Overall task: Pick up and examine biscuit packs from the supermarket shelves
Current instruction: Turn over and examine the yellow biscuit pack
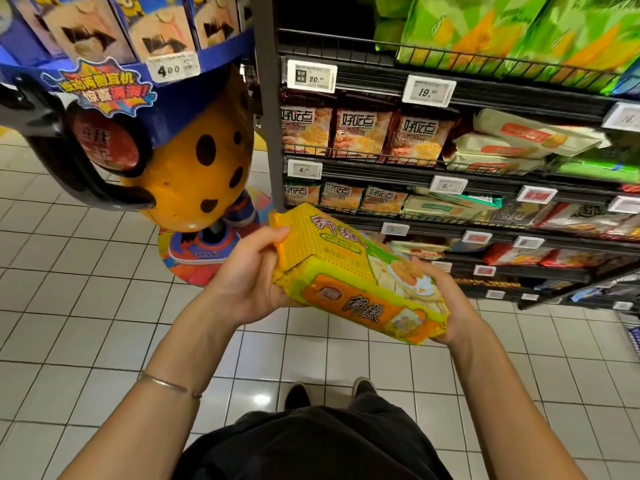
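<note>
A long yellow and orange biscuit pack (349, 271) with red lettering is held in front of me, tilted down to the right, above the tiled floor. My left hand (249, 275) grips its upper left end, thumb on the crimped seal and fingers underneath. My right hand (446, 306) holds the lower right end, fingers curled around it and mostly hidden behind the pack. The dark shelves (450, 168) on the right carry more biscuit packs (360, 133) with price tags.
A blue promotional stand (149, 98) with a large orange cookie-shaped figure (197, 174) and a black handle stands close at upper left. Green bags (519, 26) fill the top shelf. White floor tiles (86, 289) spread out below; my shoes (298, 393) are near the bottom.
</note>
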`<state>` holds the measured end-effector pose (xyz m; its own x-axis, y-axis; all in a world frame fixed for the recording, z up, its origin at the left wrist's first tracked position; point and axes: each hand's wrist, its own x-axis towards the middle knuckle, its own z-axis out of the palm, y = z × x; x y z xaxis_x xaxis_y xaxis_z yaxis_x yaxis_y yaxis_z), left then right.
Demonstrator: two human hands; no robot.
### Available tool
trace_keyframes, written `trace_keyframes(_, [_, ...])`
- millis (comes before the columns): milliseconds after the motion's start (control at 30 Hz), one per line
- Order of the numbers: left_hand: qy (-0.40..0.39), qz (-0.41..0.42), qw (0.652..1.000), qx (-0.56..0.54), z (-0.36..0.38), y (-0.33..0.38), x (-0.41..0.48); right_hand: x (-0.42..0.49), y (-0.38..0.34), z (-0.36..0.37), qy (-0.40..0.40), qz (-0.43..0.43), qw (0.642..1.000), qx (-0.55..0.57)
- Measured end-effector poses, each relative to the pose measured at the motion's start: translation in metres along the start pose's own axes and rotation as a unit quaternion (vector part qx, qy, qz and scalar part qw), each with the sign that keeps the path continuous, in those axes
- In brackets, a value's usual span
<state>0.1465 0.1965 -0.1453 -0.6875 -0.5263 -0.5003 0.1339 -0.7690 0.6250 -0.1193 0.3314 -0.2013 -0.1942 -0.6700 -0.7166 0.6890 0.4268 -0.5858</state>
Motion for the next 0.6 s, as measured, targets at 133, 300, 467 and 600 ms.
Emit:
trace_keyframes(133, [0.036, -0.022, 0.999, 0.017, 0.005, 0.0, 0.007, 0.007, 0.012, -0.009, 0.027, 0.043, 0.999, 0.007])
trace_keyframes(300, [0.069, -0.047, 0.997, -0.004, -0.001, -0.002, 0.013, 0.013, 0.021, -0.013, 0.033, 0.062, 0.997, 0.007])
trace_keyframes(467, [0.09, -0.063, 0.994, -0.001, -0.01, -0.004, 0.016, 0.018, 0.022, -0.013, 0.025, 0.055, 0.998, 0.008])
trace_keyframes(600, [0.118, -0.074, 0.99, 0.032, -0.018, -0.012, 0.016, 0.013, 0.013, -0.008, -0.003, 0.008, 1.0, 0.009])
